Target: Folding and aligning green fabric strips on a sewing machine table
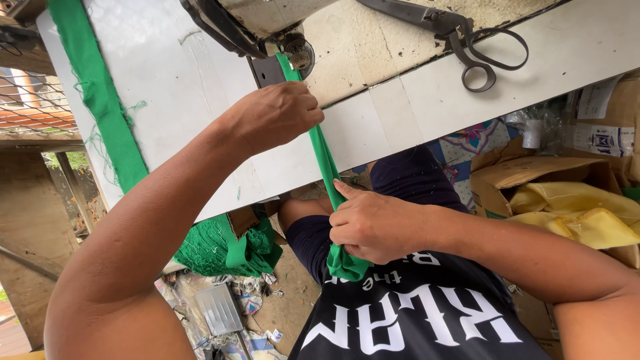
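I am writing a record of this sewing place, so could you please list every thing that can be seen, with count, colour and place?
green fabric strip: one, green, stretched from the sewing machine down to the lap
sewing machine: one, pale and dark, top of the table
table: one, white, across the middle
scissors: one pair, dark metal, on the table, upper right
green band: one, green, along the table's left edge
green netting: one heap, green, under the table
cardboard box: one, brown, on the right
yellow cloth: one heap, yellow, in the box
left hand: pinches the strip near the machine
right hand: grips the strip at the lap
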